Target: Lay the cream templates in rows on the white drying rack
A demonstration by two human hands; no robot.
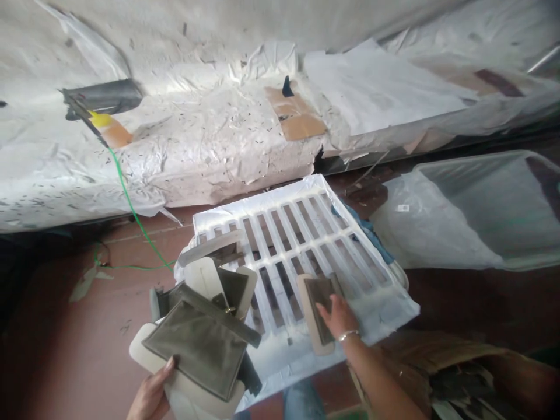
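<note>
My left hand [151,394] grips the near edge of a stack of flat cream panels with olive-grey fabric pieces [196,344] on them, held low at the left. My right hand [338,315], a bracelet on its wrist, lies with fingers flat on a single cream panel with a grey fabric patch [318,312]. That panel rests on a white slatted plastic crate [301,245] turned flat in front of me.
A long bench wrapped in stained white plastic [196,140] runs across the back, with a dark tool [102,96], a green cord [131,204] and brown cardboard [295,116] on it. A grey bin lined with plastic [481,204] stands at right. The floor is reddish-brown.
</note>
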